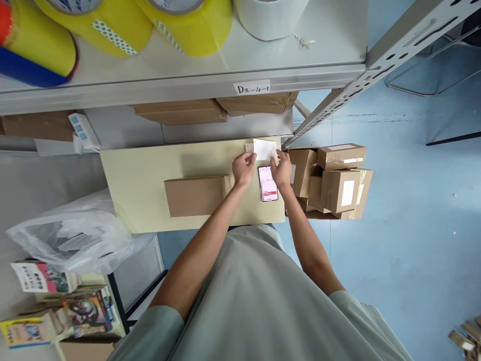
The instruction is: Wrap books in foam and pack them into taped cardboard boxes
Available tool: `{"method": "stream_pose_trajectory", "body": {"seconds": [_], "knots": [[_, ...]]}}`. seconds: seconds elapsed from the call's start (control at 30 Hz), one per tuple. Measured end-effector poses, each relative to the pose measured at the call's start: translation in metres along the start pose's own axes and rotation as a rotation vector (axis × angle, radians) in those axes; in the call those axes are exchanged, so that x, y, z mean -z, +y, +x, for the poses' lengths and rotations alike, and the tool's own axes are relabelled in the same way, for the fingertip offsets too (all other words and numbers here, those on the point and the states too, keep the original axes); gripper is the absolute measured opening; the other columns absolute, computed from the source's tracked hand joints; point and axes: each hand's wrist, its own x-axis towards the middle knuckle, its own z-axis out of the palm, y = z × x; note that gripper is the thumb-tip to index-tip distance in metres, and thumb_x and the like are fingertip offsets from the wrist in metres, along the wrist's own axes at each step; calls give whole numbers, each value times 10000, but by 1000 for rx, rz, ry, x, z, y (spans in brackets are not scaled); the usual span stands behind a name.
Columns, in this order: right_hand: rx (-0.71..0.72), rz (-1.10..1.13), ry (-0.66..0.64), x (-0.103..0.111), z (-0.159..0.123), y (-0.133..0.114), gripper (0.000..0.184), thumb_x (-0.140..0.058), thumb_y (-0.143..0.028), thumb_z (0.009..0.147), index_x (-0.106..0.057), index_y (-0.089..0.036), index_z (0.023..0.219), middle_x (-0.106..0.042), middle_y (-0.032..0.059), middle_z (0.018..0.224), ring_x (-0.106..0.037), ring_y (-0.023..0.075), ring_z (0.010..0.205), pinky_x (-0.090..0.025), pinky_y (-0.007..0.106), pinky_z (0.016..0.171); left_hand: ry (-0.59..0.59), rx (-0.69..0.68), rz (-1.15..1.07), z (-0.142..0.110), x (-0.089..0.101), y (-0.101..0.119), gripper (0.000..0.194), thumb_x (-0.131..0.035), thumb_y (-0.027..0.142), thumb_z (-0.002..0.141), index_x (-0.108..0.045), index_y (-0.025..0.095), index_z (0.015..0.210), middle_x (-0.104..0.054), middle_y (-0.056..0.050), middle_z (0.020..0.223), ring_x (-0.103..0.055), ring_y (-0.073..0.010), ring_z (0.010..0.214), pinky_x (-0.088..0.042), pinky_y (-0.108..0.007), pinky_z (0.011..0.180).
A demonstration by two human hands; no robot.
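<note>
Both my hands hold a white paper label (265, 148) above the far right part of a pale yellow tabletop (143, 175). My left hand (244, 168) pinches its left edge and my right hand (281, 169) pinches its right edge. Between my hands a phone (268, 184) lies flat with its screen lit. A closed brown cardboard box (195, 195) sits on the table just left of my left hand.
Stacked cardboard boxes (338, 185) stand on the blue floor right of the table. A metal shelf (188, 75) overhead carries yellow tape rolls (112, 22) and a tag reading D3-4-1. A crumpled clear plastic bag (71, 233) and colourful small boxes (56, 306) lie at the left.
</note>
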Motion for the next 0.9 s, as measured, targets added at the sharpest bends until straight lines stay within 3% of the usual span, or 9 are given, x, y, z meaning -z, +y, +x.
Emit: {"method": "stream_pose_trajectory", "body": {"seconds": [0.13,0.3,0.57,0.7,0.9], "knots": [[-135,-8,27,4,8,1,424,-600,-454,1074,-734,-158,1346,-723,236,1382,-754,351,1211,-583,537,1142,-37,44,-72,6,0,-3,215,-694,354,1023,-837,194,1032,-871,-94,1142,-811,-269,1117,-625,-365,1014],[-158,12,-43,11,12,5,356,-604,-427,1063,-812,-172,1199,-811,169,1206,-790,287,1024,-622,440,1030,-96,105,-155,10,7,-10,267,-735,436,1017,-827,190,1065,-857,-119,1232,-803,-280,1183,-651,-359,976],[-203,25,-5,8,9,-2,307,-661,-382,1031,-816,-158,1172,-824,163,1185,-784,255,961,-614,404,991,-93,102,-214,6,11,-5,238,-716,375,1012,-817,163,1052,-855,-136,1214,-809,-278,1146,-643,-364,970],[-228,62,88,7,7,-8,276,-744,-441,1002,-791,-182,1082,-832,145,1127,-777,256,944,-614,393,970,-97,102,-179,10,10,-6,224,-714,376,1011,-822,189,1072,-851,-124,1252,-805,-268,1169,-640,-367,1000],[-241,75,132,10,4,-17,356,-692,-546,1043,-767,-214,938,-845,140,1052,-782,301,968,-604,438,1001,-80,39,-46,17,13,-15,307,-734,482,992,-839,221,1113,-861,-115,1149,-811,-274,1115,-640,-372,957]]}}
